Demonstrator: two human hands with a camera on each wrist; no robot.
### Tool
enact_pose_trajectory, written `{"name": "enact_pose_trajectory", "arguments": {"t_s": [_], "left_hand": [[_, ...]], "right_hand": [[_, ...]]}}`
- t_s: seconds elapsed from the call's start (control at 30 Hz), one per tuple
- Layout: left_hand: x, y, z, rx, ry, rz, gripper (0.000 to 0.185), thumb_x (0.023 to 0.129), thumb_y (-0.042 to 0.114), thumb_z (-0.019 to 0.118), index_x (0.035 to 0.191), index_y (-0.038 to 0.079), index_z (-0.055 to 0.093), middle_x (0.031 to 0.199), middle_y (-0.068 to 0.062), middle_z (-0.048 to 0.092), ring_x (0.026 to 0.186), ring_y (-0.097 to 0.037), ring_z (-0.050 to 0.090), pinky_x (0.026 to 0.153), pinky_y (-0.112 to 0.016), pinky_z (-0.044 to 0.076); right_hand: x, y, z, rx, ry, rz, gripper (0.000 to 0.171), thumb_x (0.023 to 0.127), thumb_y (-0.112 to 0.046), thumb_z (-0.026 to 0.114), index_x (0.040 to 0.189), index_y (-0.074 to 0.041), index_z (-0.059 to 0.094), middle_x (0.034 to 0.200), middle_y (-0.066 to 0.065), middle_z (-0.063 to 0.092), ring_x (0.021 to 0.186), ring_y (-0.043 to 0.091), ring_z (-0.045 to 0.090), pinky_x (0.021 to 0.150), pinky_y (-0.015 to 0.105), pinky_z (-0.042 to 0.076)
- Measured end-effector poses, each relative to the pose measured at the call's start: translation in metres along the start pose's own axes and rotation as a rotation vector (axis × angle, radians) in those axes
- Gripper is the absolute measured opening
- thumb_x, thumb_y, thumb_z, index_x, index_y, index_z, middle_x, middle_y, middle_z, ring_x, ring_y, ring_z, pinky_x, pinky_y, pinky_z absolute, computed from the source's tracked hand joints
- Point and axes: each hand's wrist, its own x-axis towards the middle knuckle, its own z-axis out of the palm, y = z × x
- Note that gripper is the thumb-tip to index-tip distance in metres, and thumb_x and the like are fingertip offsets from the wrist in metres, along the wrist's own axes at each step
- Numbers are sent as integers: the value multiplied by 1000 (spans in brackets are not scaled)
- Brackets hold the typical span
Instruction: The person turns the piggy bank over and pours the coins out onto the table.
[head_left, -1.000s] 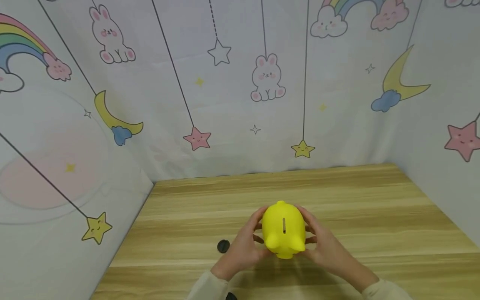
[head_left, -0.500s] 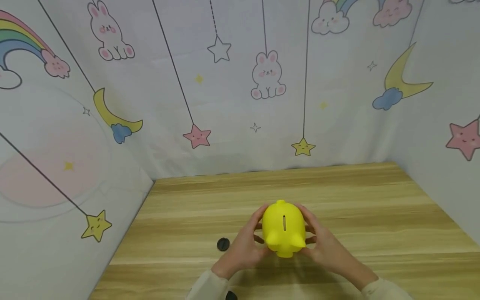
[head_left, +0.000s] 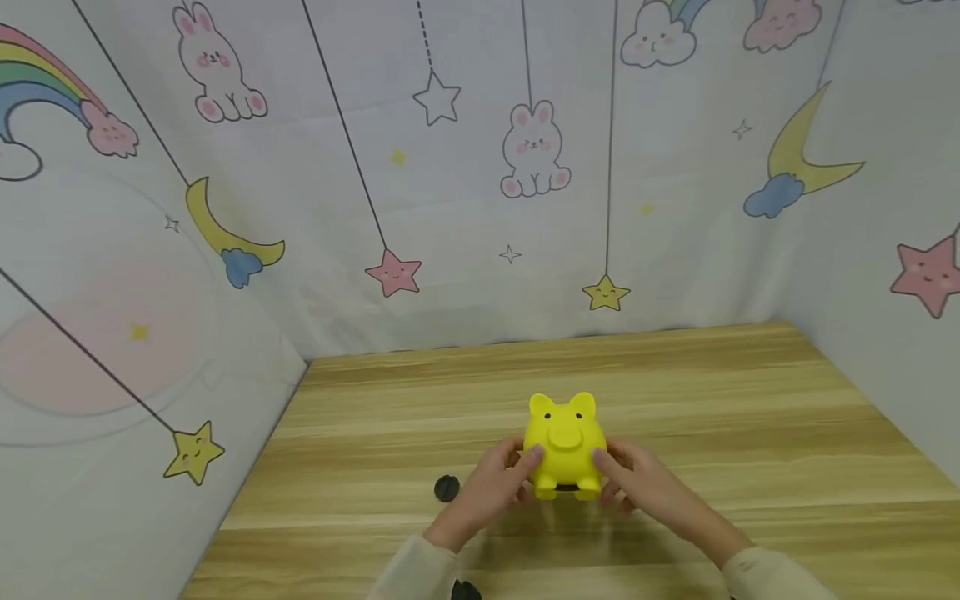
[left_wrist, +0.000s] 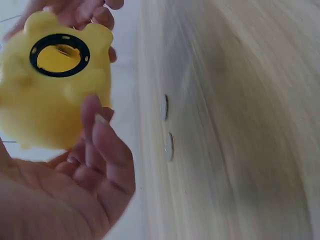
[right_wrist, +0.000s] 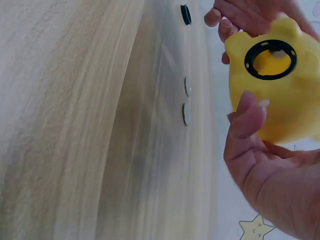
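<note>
A yellow piggy bank (head_left: 564,454) hangs above the table, its snout and eyes facing me in the head view. My left hand (head_left: 491,487) holds its left side, with the thumb on the front. On the other side my right hand (head_left: 648,483) grips it the same way. Both wrist views show its underside, where a black ring (left_wrist: 60,55) surrounds an open hole. Something small and blurred shows inside that hole. Two thin coin-like discs lie on the wood below, a nearer disc (left_wrist: 169,146) and a farther disc (left_wrist: 164,107); the head view does not show them.
A round black plug (head_left: 447,488) lies on the wooden table (head_left: 375,433) left of my left hand. Another black object (head_left: 465,591) is cut off at the bottom edge. Cloth walls with printed rabbits and stars (head_left: 393,272) enclose the table.
The piggy bank has tipped back in my hands: its slotted top faced me before, now its face does. My thumbs have come round to its front. The black pieces have stayed put.
</note>
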Motion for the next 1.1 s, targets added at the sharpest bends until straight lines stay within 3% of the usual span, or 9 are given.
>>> {"name": "enact_pose_trajectory", "arguments": {"t_s": [0.07,0.17,0.4,0.53,0.7,0.83,1.1], "left_hand": [[1,1,2,18,32,-27,60,99,58,50,121,3,60,84,-8,63,69,-29,61,56,-32,48],[0,2,4,49,56,-50,60,99,60,47,112,4,64,78,-7,62,67,-26,61,53,-31,48],[-3,4,1,54,20,-40,57,101,57,46,115,5,64,83,-6,62,70,-27,62,55,-32,48],[-3,4,-3,15,-40,-37,57,101,55,47,135,9,56,95,-5,63,80,-32,63,60,-36,50],[-4,4,-10,-73,-114,-21,69,98,37,61,156,19,29,125,-8,57,98,-30,62,76,-44,53],[-5,5,-12,-112,-113,35,83,89,17,75,156,23,25,145,-11,44,107,-24,61,85,-42,54],[-3,-2,-13,-69,-89,164,95,81,1,82,154,26,26,153,-13,38,111,-23,60,83,-37,55]], "right_hand": [[1,-2,3,-31,25,29,56,107,-43,42,128,7,54,91,12,63,77,28,62,58,39,55],[2,-4,5,-52,45,67,55,106,-47,41,117,3,61,85,10,62,74,26,61,57,37,54],[2,-7,3,-57,6,79,62,105,-47,44,131,8,53,87,10,64,77,27,61,55,34,52],[3,-9,1,-41,-2,84,68,103,-46,50,143,8,41,101,13,64,81,29,62,57,35,53],[4,-7,-4,-19,-2,37,86,92,-32,72,154,2,23,138,28,48,92,28,64,66,42,56],[5,-5,-9,-14,-30,-51,102,81,-19,84,157,-4,17,153,31,30,100,29,63,76,43,57],[5,-3,-5,-125,6,-214,107,75,-14,89,156,-3,20,154,29,28,101,32,61,75,36,57]]}}
